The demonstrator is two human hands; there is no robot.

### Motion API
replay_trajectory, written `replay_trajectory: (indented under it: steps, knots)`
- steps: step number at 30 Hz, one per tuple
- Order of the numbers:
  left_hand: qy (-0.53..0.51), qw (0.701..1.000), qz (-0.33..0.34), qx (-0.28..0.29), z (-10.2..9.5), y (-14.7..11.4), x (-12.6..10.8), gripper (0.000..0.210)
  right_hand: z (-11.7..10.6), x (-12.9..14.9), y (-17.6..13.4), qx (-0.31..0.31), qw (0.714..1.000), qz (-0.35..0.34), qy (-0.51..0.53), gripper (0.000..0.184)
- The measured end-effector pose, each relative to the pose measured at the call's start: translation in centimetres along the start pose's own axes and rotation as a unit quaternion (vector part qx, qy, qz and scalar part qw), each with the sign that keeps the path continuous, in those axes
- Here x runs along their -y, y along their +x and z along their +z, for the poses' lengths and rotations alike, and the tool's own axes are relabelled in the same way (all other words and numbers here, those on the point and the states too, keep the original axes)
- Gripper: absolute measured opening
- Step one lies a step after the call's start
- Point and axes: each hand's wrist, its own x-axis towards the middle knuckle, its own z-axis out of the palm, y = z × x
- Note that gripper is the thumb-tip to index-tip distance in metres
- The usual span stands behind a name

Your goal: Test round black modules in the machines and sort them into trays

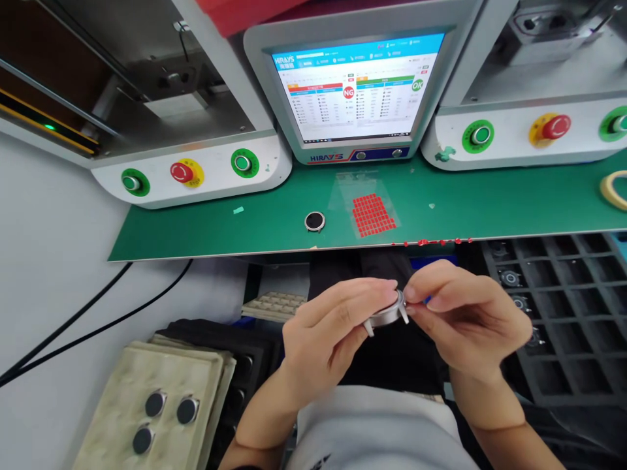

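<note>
My left hand (326, 320) is closed around a silver watch case (386, 318), held tilted above my lap with its lugs pointing down. My right hand (470, 320) has its fingers pinched together against the right edge of the case. Whatever sits between those fingertips is too small and hidden to make out. On the green bench ahead lies another round watch (314, 221) with a dark face. Beside it is a clear sheet of small red stickers (373, 215).
A monitor (360, 91) stands between two machines with green buttons and red stop knobs (182, 172). Red bits line the bench edge (431, 242). At left, a beige tray (112, 391) bears dark watch pieces; at right is a black compartment tray (563, 333). Tape (610, 190) lies far right.
</note>
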Motion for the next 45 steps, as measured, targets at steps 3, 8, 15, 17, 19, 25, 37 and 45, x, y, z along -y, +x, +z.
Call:
replay_trajectory:
  steps: [3, 8, 15, 17, 19, 25, 37, 45]
  knots:
    - [-0.009, 1.0, -0.002, 0.008, 0.0, 0.0, 0.1, 0.048, -0.3, -0.1, 0.3, 0.025, 1.0, 0.002, 0.006, 0.028]
    - [-0.014, 1.0, -0.007, 0.007, 0.0, 0.0, 0.2, 0.045, -0.2, -0.5, 0.3, 0.027, 0.999, -0.003, 0.02, 0.027]
    - [-0.047, 0.998, -0.042, -0.001, 0.1, 0.3, 0.3, 0.037, 0.5, -0.8, -0.2, -0.01, 0.998, -0.058, -0.038, 0.03]
    - [-0.052, 0.997, -0.06, -0.009, 0.2, 0.3, 0.2, 0.035, 0.7, -0.7, -0.6, -0.023, 0.994, -0.075, -0.082, 0.032]
    - [-0.05, 0.996, -0.078, -0.017, 0.3, 0.2, 0.1, 0.032, 0.9, -0.5, -1.3, -0.035, 0.989, -0.074, -0.126, 0.034]
    - [-0.059, 0.99, -0.11, -0.06, 0.9, -0.3, -0.1, 0.032, 1.9, 0.1, -2.9, -0.028, 0.977, -0.058, -0.202, 0.044]
    - [-0.046, 0.991, -0.112, -0.059, 0.9, -0.7, 0.5, 0.028, 2.3, 0.1, -2.4, -0.071, 0.98, -0.012, -0.184, 0.034]
    - [-0.065, 0.969, -0.193, -0.141, 1.4, -0.6, 0.4, 0.029, 3.8, 0.0, -3.0, 0.014, 0.949, -0.054, -0.311, 0.059]
